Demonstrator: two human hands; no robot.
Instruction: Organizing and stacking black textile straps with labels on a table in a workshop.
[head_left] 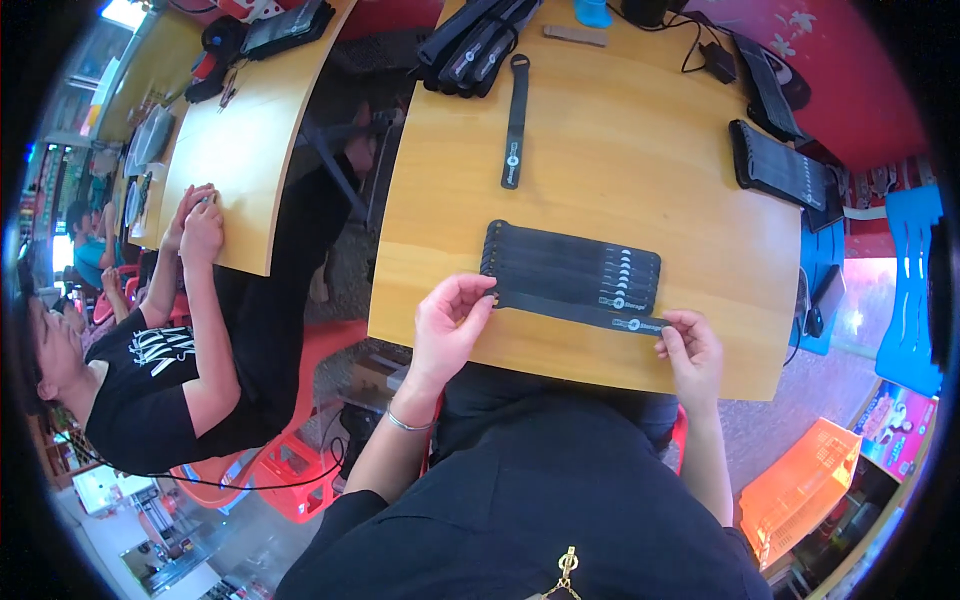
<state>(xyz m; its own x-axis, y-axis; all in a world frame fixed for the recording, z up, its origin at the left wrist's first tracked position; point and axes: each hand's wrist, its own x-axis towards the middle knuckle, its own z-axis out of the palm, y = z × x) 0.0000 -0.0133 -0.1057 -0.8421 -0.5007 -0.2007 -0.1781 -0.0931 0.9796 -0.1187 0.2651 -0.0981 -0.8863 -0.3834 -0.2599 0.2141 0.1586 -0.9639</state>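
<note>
A black strap (pixel 575 312) with white print is stretched between my two hands near the front edge of the table. My left hand (pixel 450 318) pinches its left end between thumb and fingers. At the printed right end, my right hand (pixel 690 350) grips it in the same way. Just beyond lies a neat stack of similar black straps (pixel 560 262), fanned so that their printed ends show in a row. Farther off, one single strap (pixel 516 122) with a hole at its far end lies lengthwise on the table.
A bundle of black straps (pixel 478 45) lies at the table's far left. Another stack (pixel 780 165) sits at the right edge, near a dark cable adapter (pixel 717 62). An orange basket (pixel 800 490) stands right of me. A person (pixel 170 370) works at the table (pixel 235 130) on the left.
</note>
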